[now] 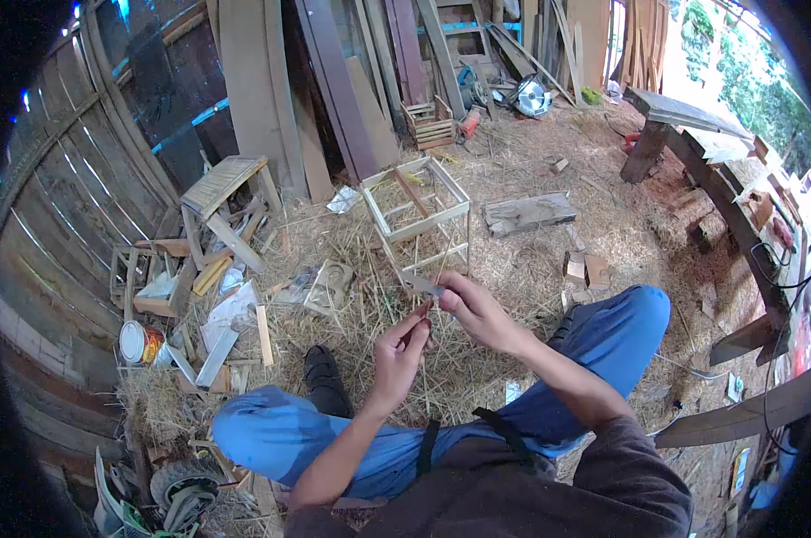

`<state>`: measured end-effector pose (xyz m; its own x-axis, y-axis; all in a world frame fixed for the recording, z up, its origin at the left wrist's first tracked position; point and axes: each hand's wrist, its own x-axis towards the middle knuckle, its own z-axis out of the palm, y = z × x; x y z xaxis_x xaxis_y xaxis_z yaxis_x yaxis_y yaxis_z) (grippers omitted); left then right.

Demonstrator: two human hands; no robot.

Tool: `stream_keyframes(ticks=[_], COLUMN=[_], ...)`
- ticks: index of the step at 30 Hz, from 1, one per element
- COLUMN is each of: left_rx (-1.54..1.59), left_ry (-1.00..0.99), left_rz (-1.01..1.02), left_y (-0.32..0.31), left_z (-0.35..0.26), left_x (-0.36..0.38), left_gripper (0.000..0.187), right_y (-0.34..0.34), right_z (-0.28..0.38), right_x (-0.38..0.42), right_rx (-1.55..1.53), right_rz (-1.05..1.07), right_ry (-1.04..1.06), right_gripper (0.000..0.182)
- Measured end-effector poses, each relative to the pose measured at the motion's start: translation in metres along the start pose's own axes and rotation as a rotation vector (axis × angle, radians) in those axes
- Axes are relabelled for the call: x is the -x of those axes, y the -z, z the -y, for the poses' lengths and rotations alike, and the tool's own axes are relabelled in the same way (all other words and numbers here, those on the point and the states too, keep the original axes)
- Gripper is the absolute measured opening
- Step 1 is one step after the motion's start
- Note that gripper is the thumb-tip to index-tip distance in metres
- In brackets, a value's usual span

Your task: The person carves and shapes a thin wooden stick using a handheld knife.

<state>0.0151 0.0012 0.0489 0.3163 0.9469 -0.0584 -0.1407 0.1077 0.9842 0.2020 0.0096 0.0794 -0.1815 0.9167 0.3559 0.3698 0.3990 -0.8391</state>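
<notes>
In front of my knees, my right hand point(477, 309) pinches a flat, pale grey strip point(420, 284), perhaps a blade; its kind is not clear. Just below and to the left, my left hand point(402, 357) has its fingertips closed around a small brown piece point(426, 308), mostly hidden by the fingers. The two hands are close together, the strip's lower edge near the brown piece. Beyond them, a light wooden frame point(416, 221) with thin legs and a brown crossbar stands on the shavings-strewn ground.
A small wooden stool point(222, 188) and scrap wood are on the left, near a paint can point(140, 342). A wooden crate point(429, 124) and a circular saw point(533, 97) lie at the back. A weathered board point(530, 213) rests beyond my right hand. A long bench point(737, 211) lines the right.
</notes>
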Motion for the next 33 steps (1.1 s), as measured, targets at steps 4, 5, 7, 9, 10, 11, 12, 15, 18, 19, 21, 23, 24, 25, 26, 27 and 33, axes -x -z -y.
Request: stream_keyframes(ticks=[4, 5, 7, 9, 10, 11, 12, 15, 18, 19, 21, 23, 24, 25, 26, 27, 33], left_rx=[0.062, 0.077, 0.088, 0.065, 0.034, 0.003, -0.036, -0.077, 0.0, 0.003, 0.045, 0.128, 0.108, 0.089, 0.071, 0.096, 0.223], left_ry=[0.01, -0.002, 0.007, -0.011, -0.035, -0.057, -0.078, -0.102, -0.05, -0.048, -0.024, 0.015, 0.012, 0.009, 0.006, 0.0, 0.045], left_rz=[0.011, 0.002, -0.01, -0.013, -0.011, -0.01, -0.003, 0.004, -0.003, 0.001, 0.016, 0.038, 0.038, 0.037, 0.035, 0.037, -0.047], left_y=[-0.003, -0.005, -0.007, -0.008, -0.007, -0.005, -0.002, 0.006, 0.006, 0.006, 0.005, 0.002, 0.002, 0.003, 0.003, 0.002, 0.011], left_z=[-0.01, -0.011, -0.017, -0.017, -0.015, -0.013, -0.009, 0.003, 0.006, 0.004, -0.006, -0.023, -0.026, -0.027, -0.027, -0.026, -0.029], left_x=[-0.002, -0.002, -0.002, -0.002, -0.004, -0.005, -0.006, -0.011, -0.009, -0.008, -0.004, 0.0, 0.0, 0.001, 0.001, 0.002, -0.005], left_gripper=[0.035, 0.035, 0.029, 0.025, 0.024, 0.024, 0.023, 0.019, 0.016, 0.015, 0.015, 0.018, 0.02, 0.023, 0.025, 0.028, 0.035], right_y=[-0.002, -0.004, -0.002, -0.002, -0.003, -0.004, -0.004, 0.002, 0.011, 0.01, 0.011, 0.02, 0.027, 0.036, 0.054, 0.07, 0.045], right_z=[0.004, 0.004, 0.006, 0.004, 0.0, -0.001, 0.001, 0.015, 0.019, 0.017, 0.012, 0.006, 0.0, -0.002, -0.002, 0.0, 0.005], right_x=[-0.001, 0.0, 0.0, 0.002, 0.003, 0.004, 0.004, 0.002, 0.0, 0.0, -0.001, -0.005, -0.008, -0.013, -0.019, -0.023, -0.005], right_rx=[-0.031, -0.063, -0.031, -0.005, 0.004, 0.012, 0.042, 0.205, 0.436, 0.464, 0.485, 0.475, 0.523, 0.57, 0.565, 0.555, 0.462], right_rz=[0.028, 0.018, 0.037, 0.039, 0.033, 0.026, 0.029, 0.037, 0.023, 0.003, -0.046, -0.099, -0.174, -0.248, -0.329, -0.409, -0.353], right_ry=[-0.004, 0.006, -0.041, -0.053, -0.041, -0.029, 0.007, 0.124, 0.225, 0.25, 0.28, 0.297, 0.223, 0.147, -0.05, -0.248, -0.043], right_gripper=[0.026, 0.027, 0.028, 0.03, 0.031, 0.033, 0.035, 0.039, 0.038, 0.037, 0.036, 0.035, 0.034, 0.034, 0.033, 0.032, 0.028])
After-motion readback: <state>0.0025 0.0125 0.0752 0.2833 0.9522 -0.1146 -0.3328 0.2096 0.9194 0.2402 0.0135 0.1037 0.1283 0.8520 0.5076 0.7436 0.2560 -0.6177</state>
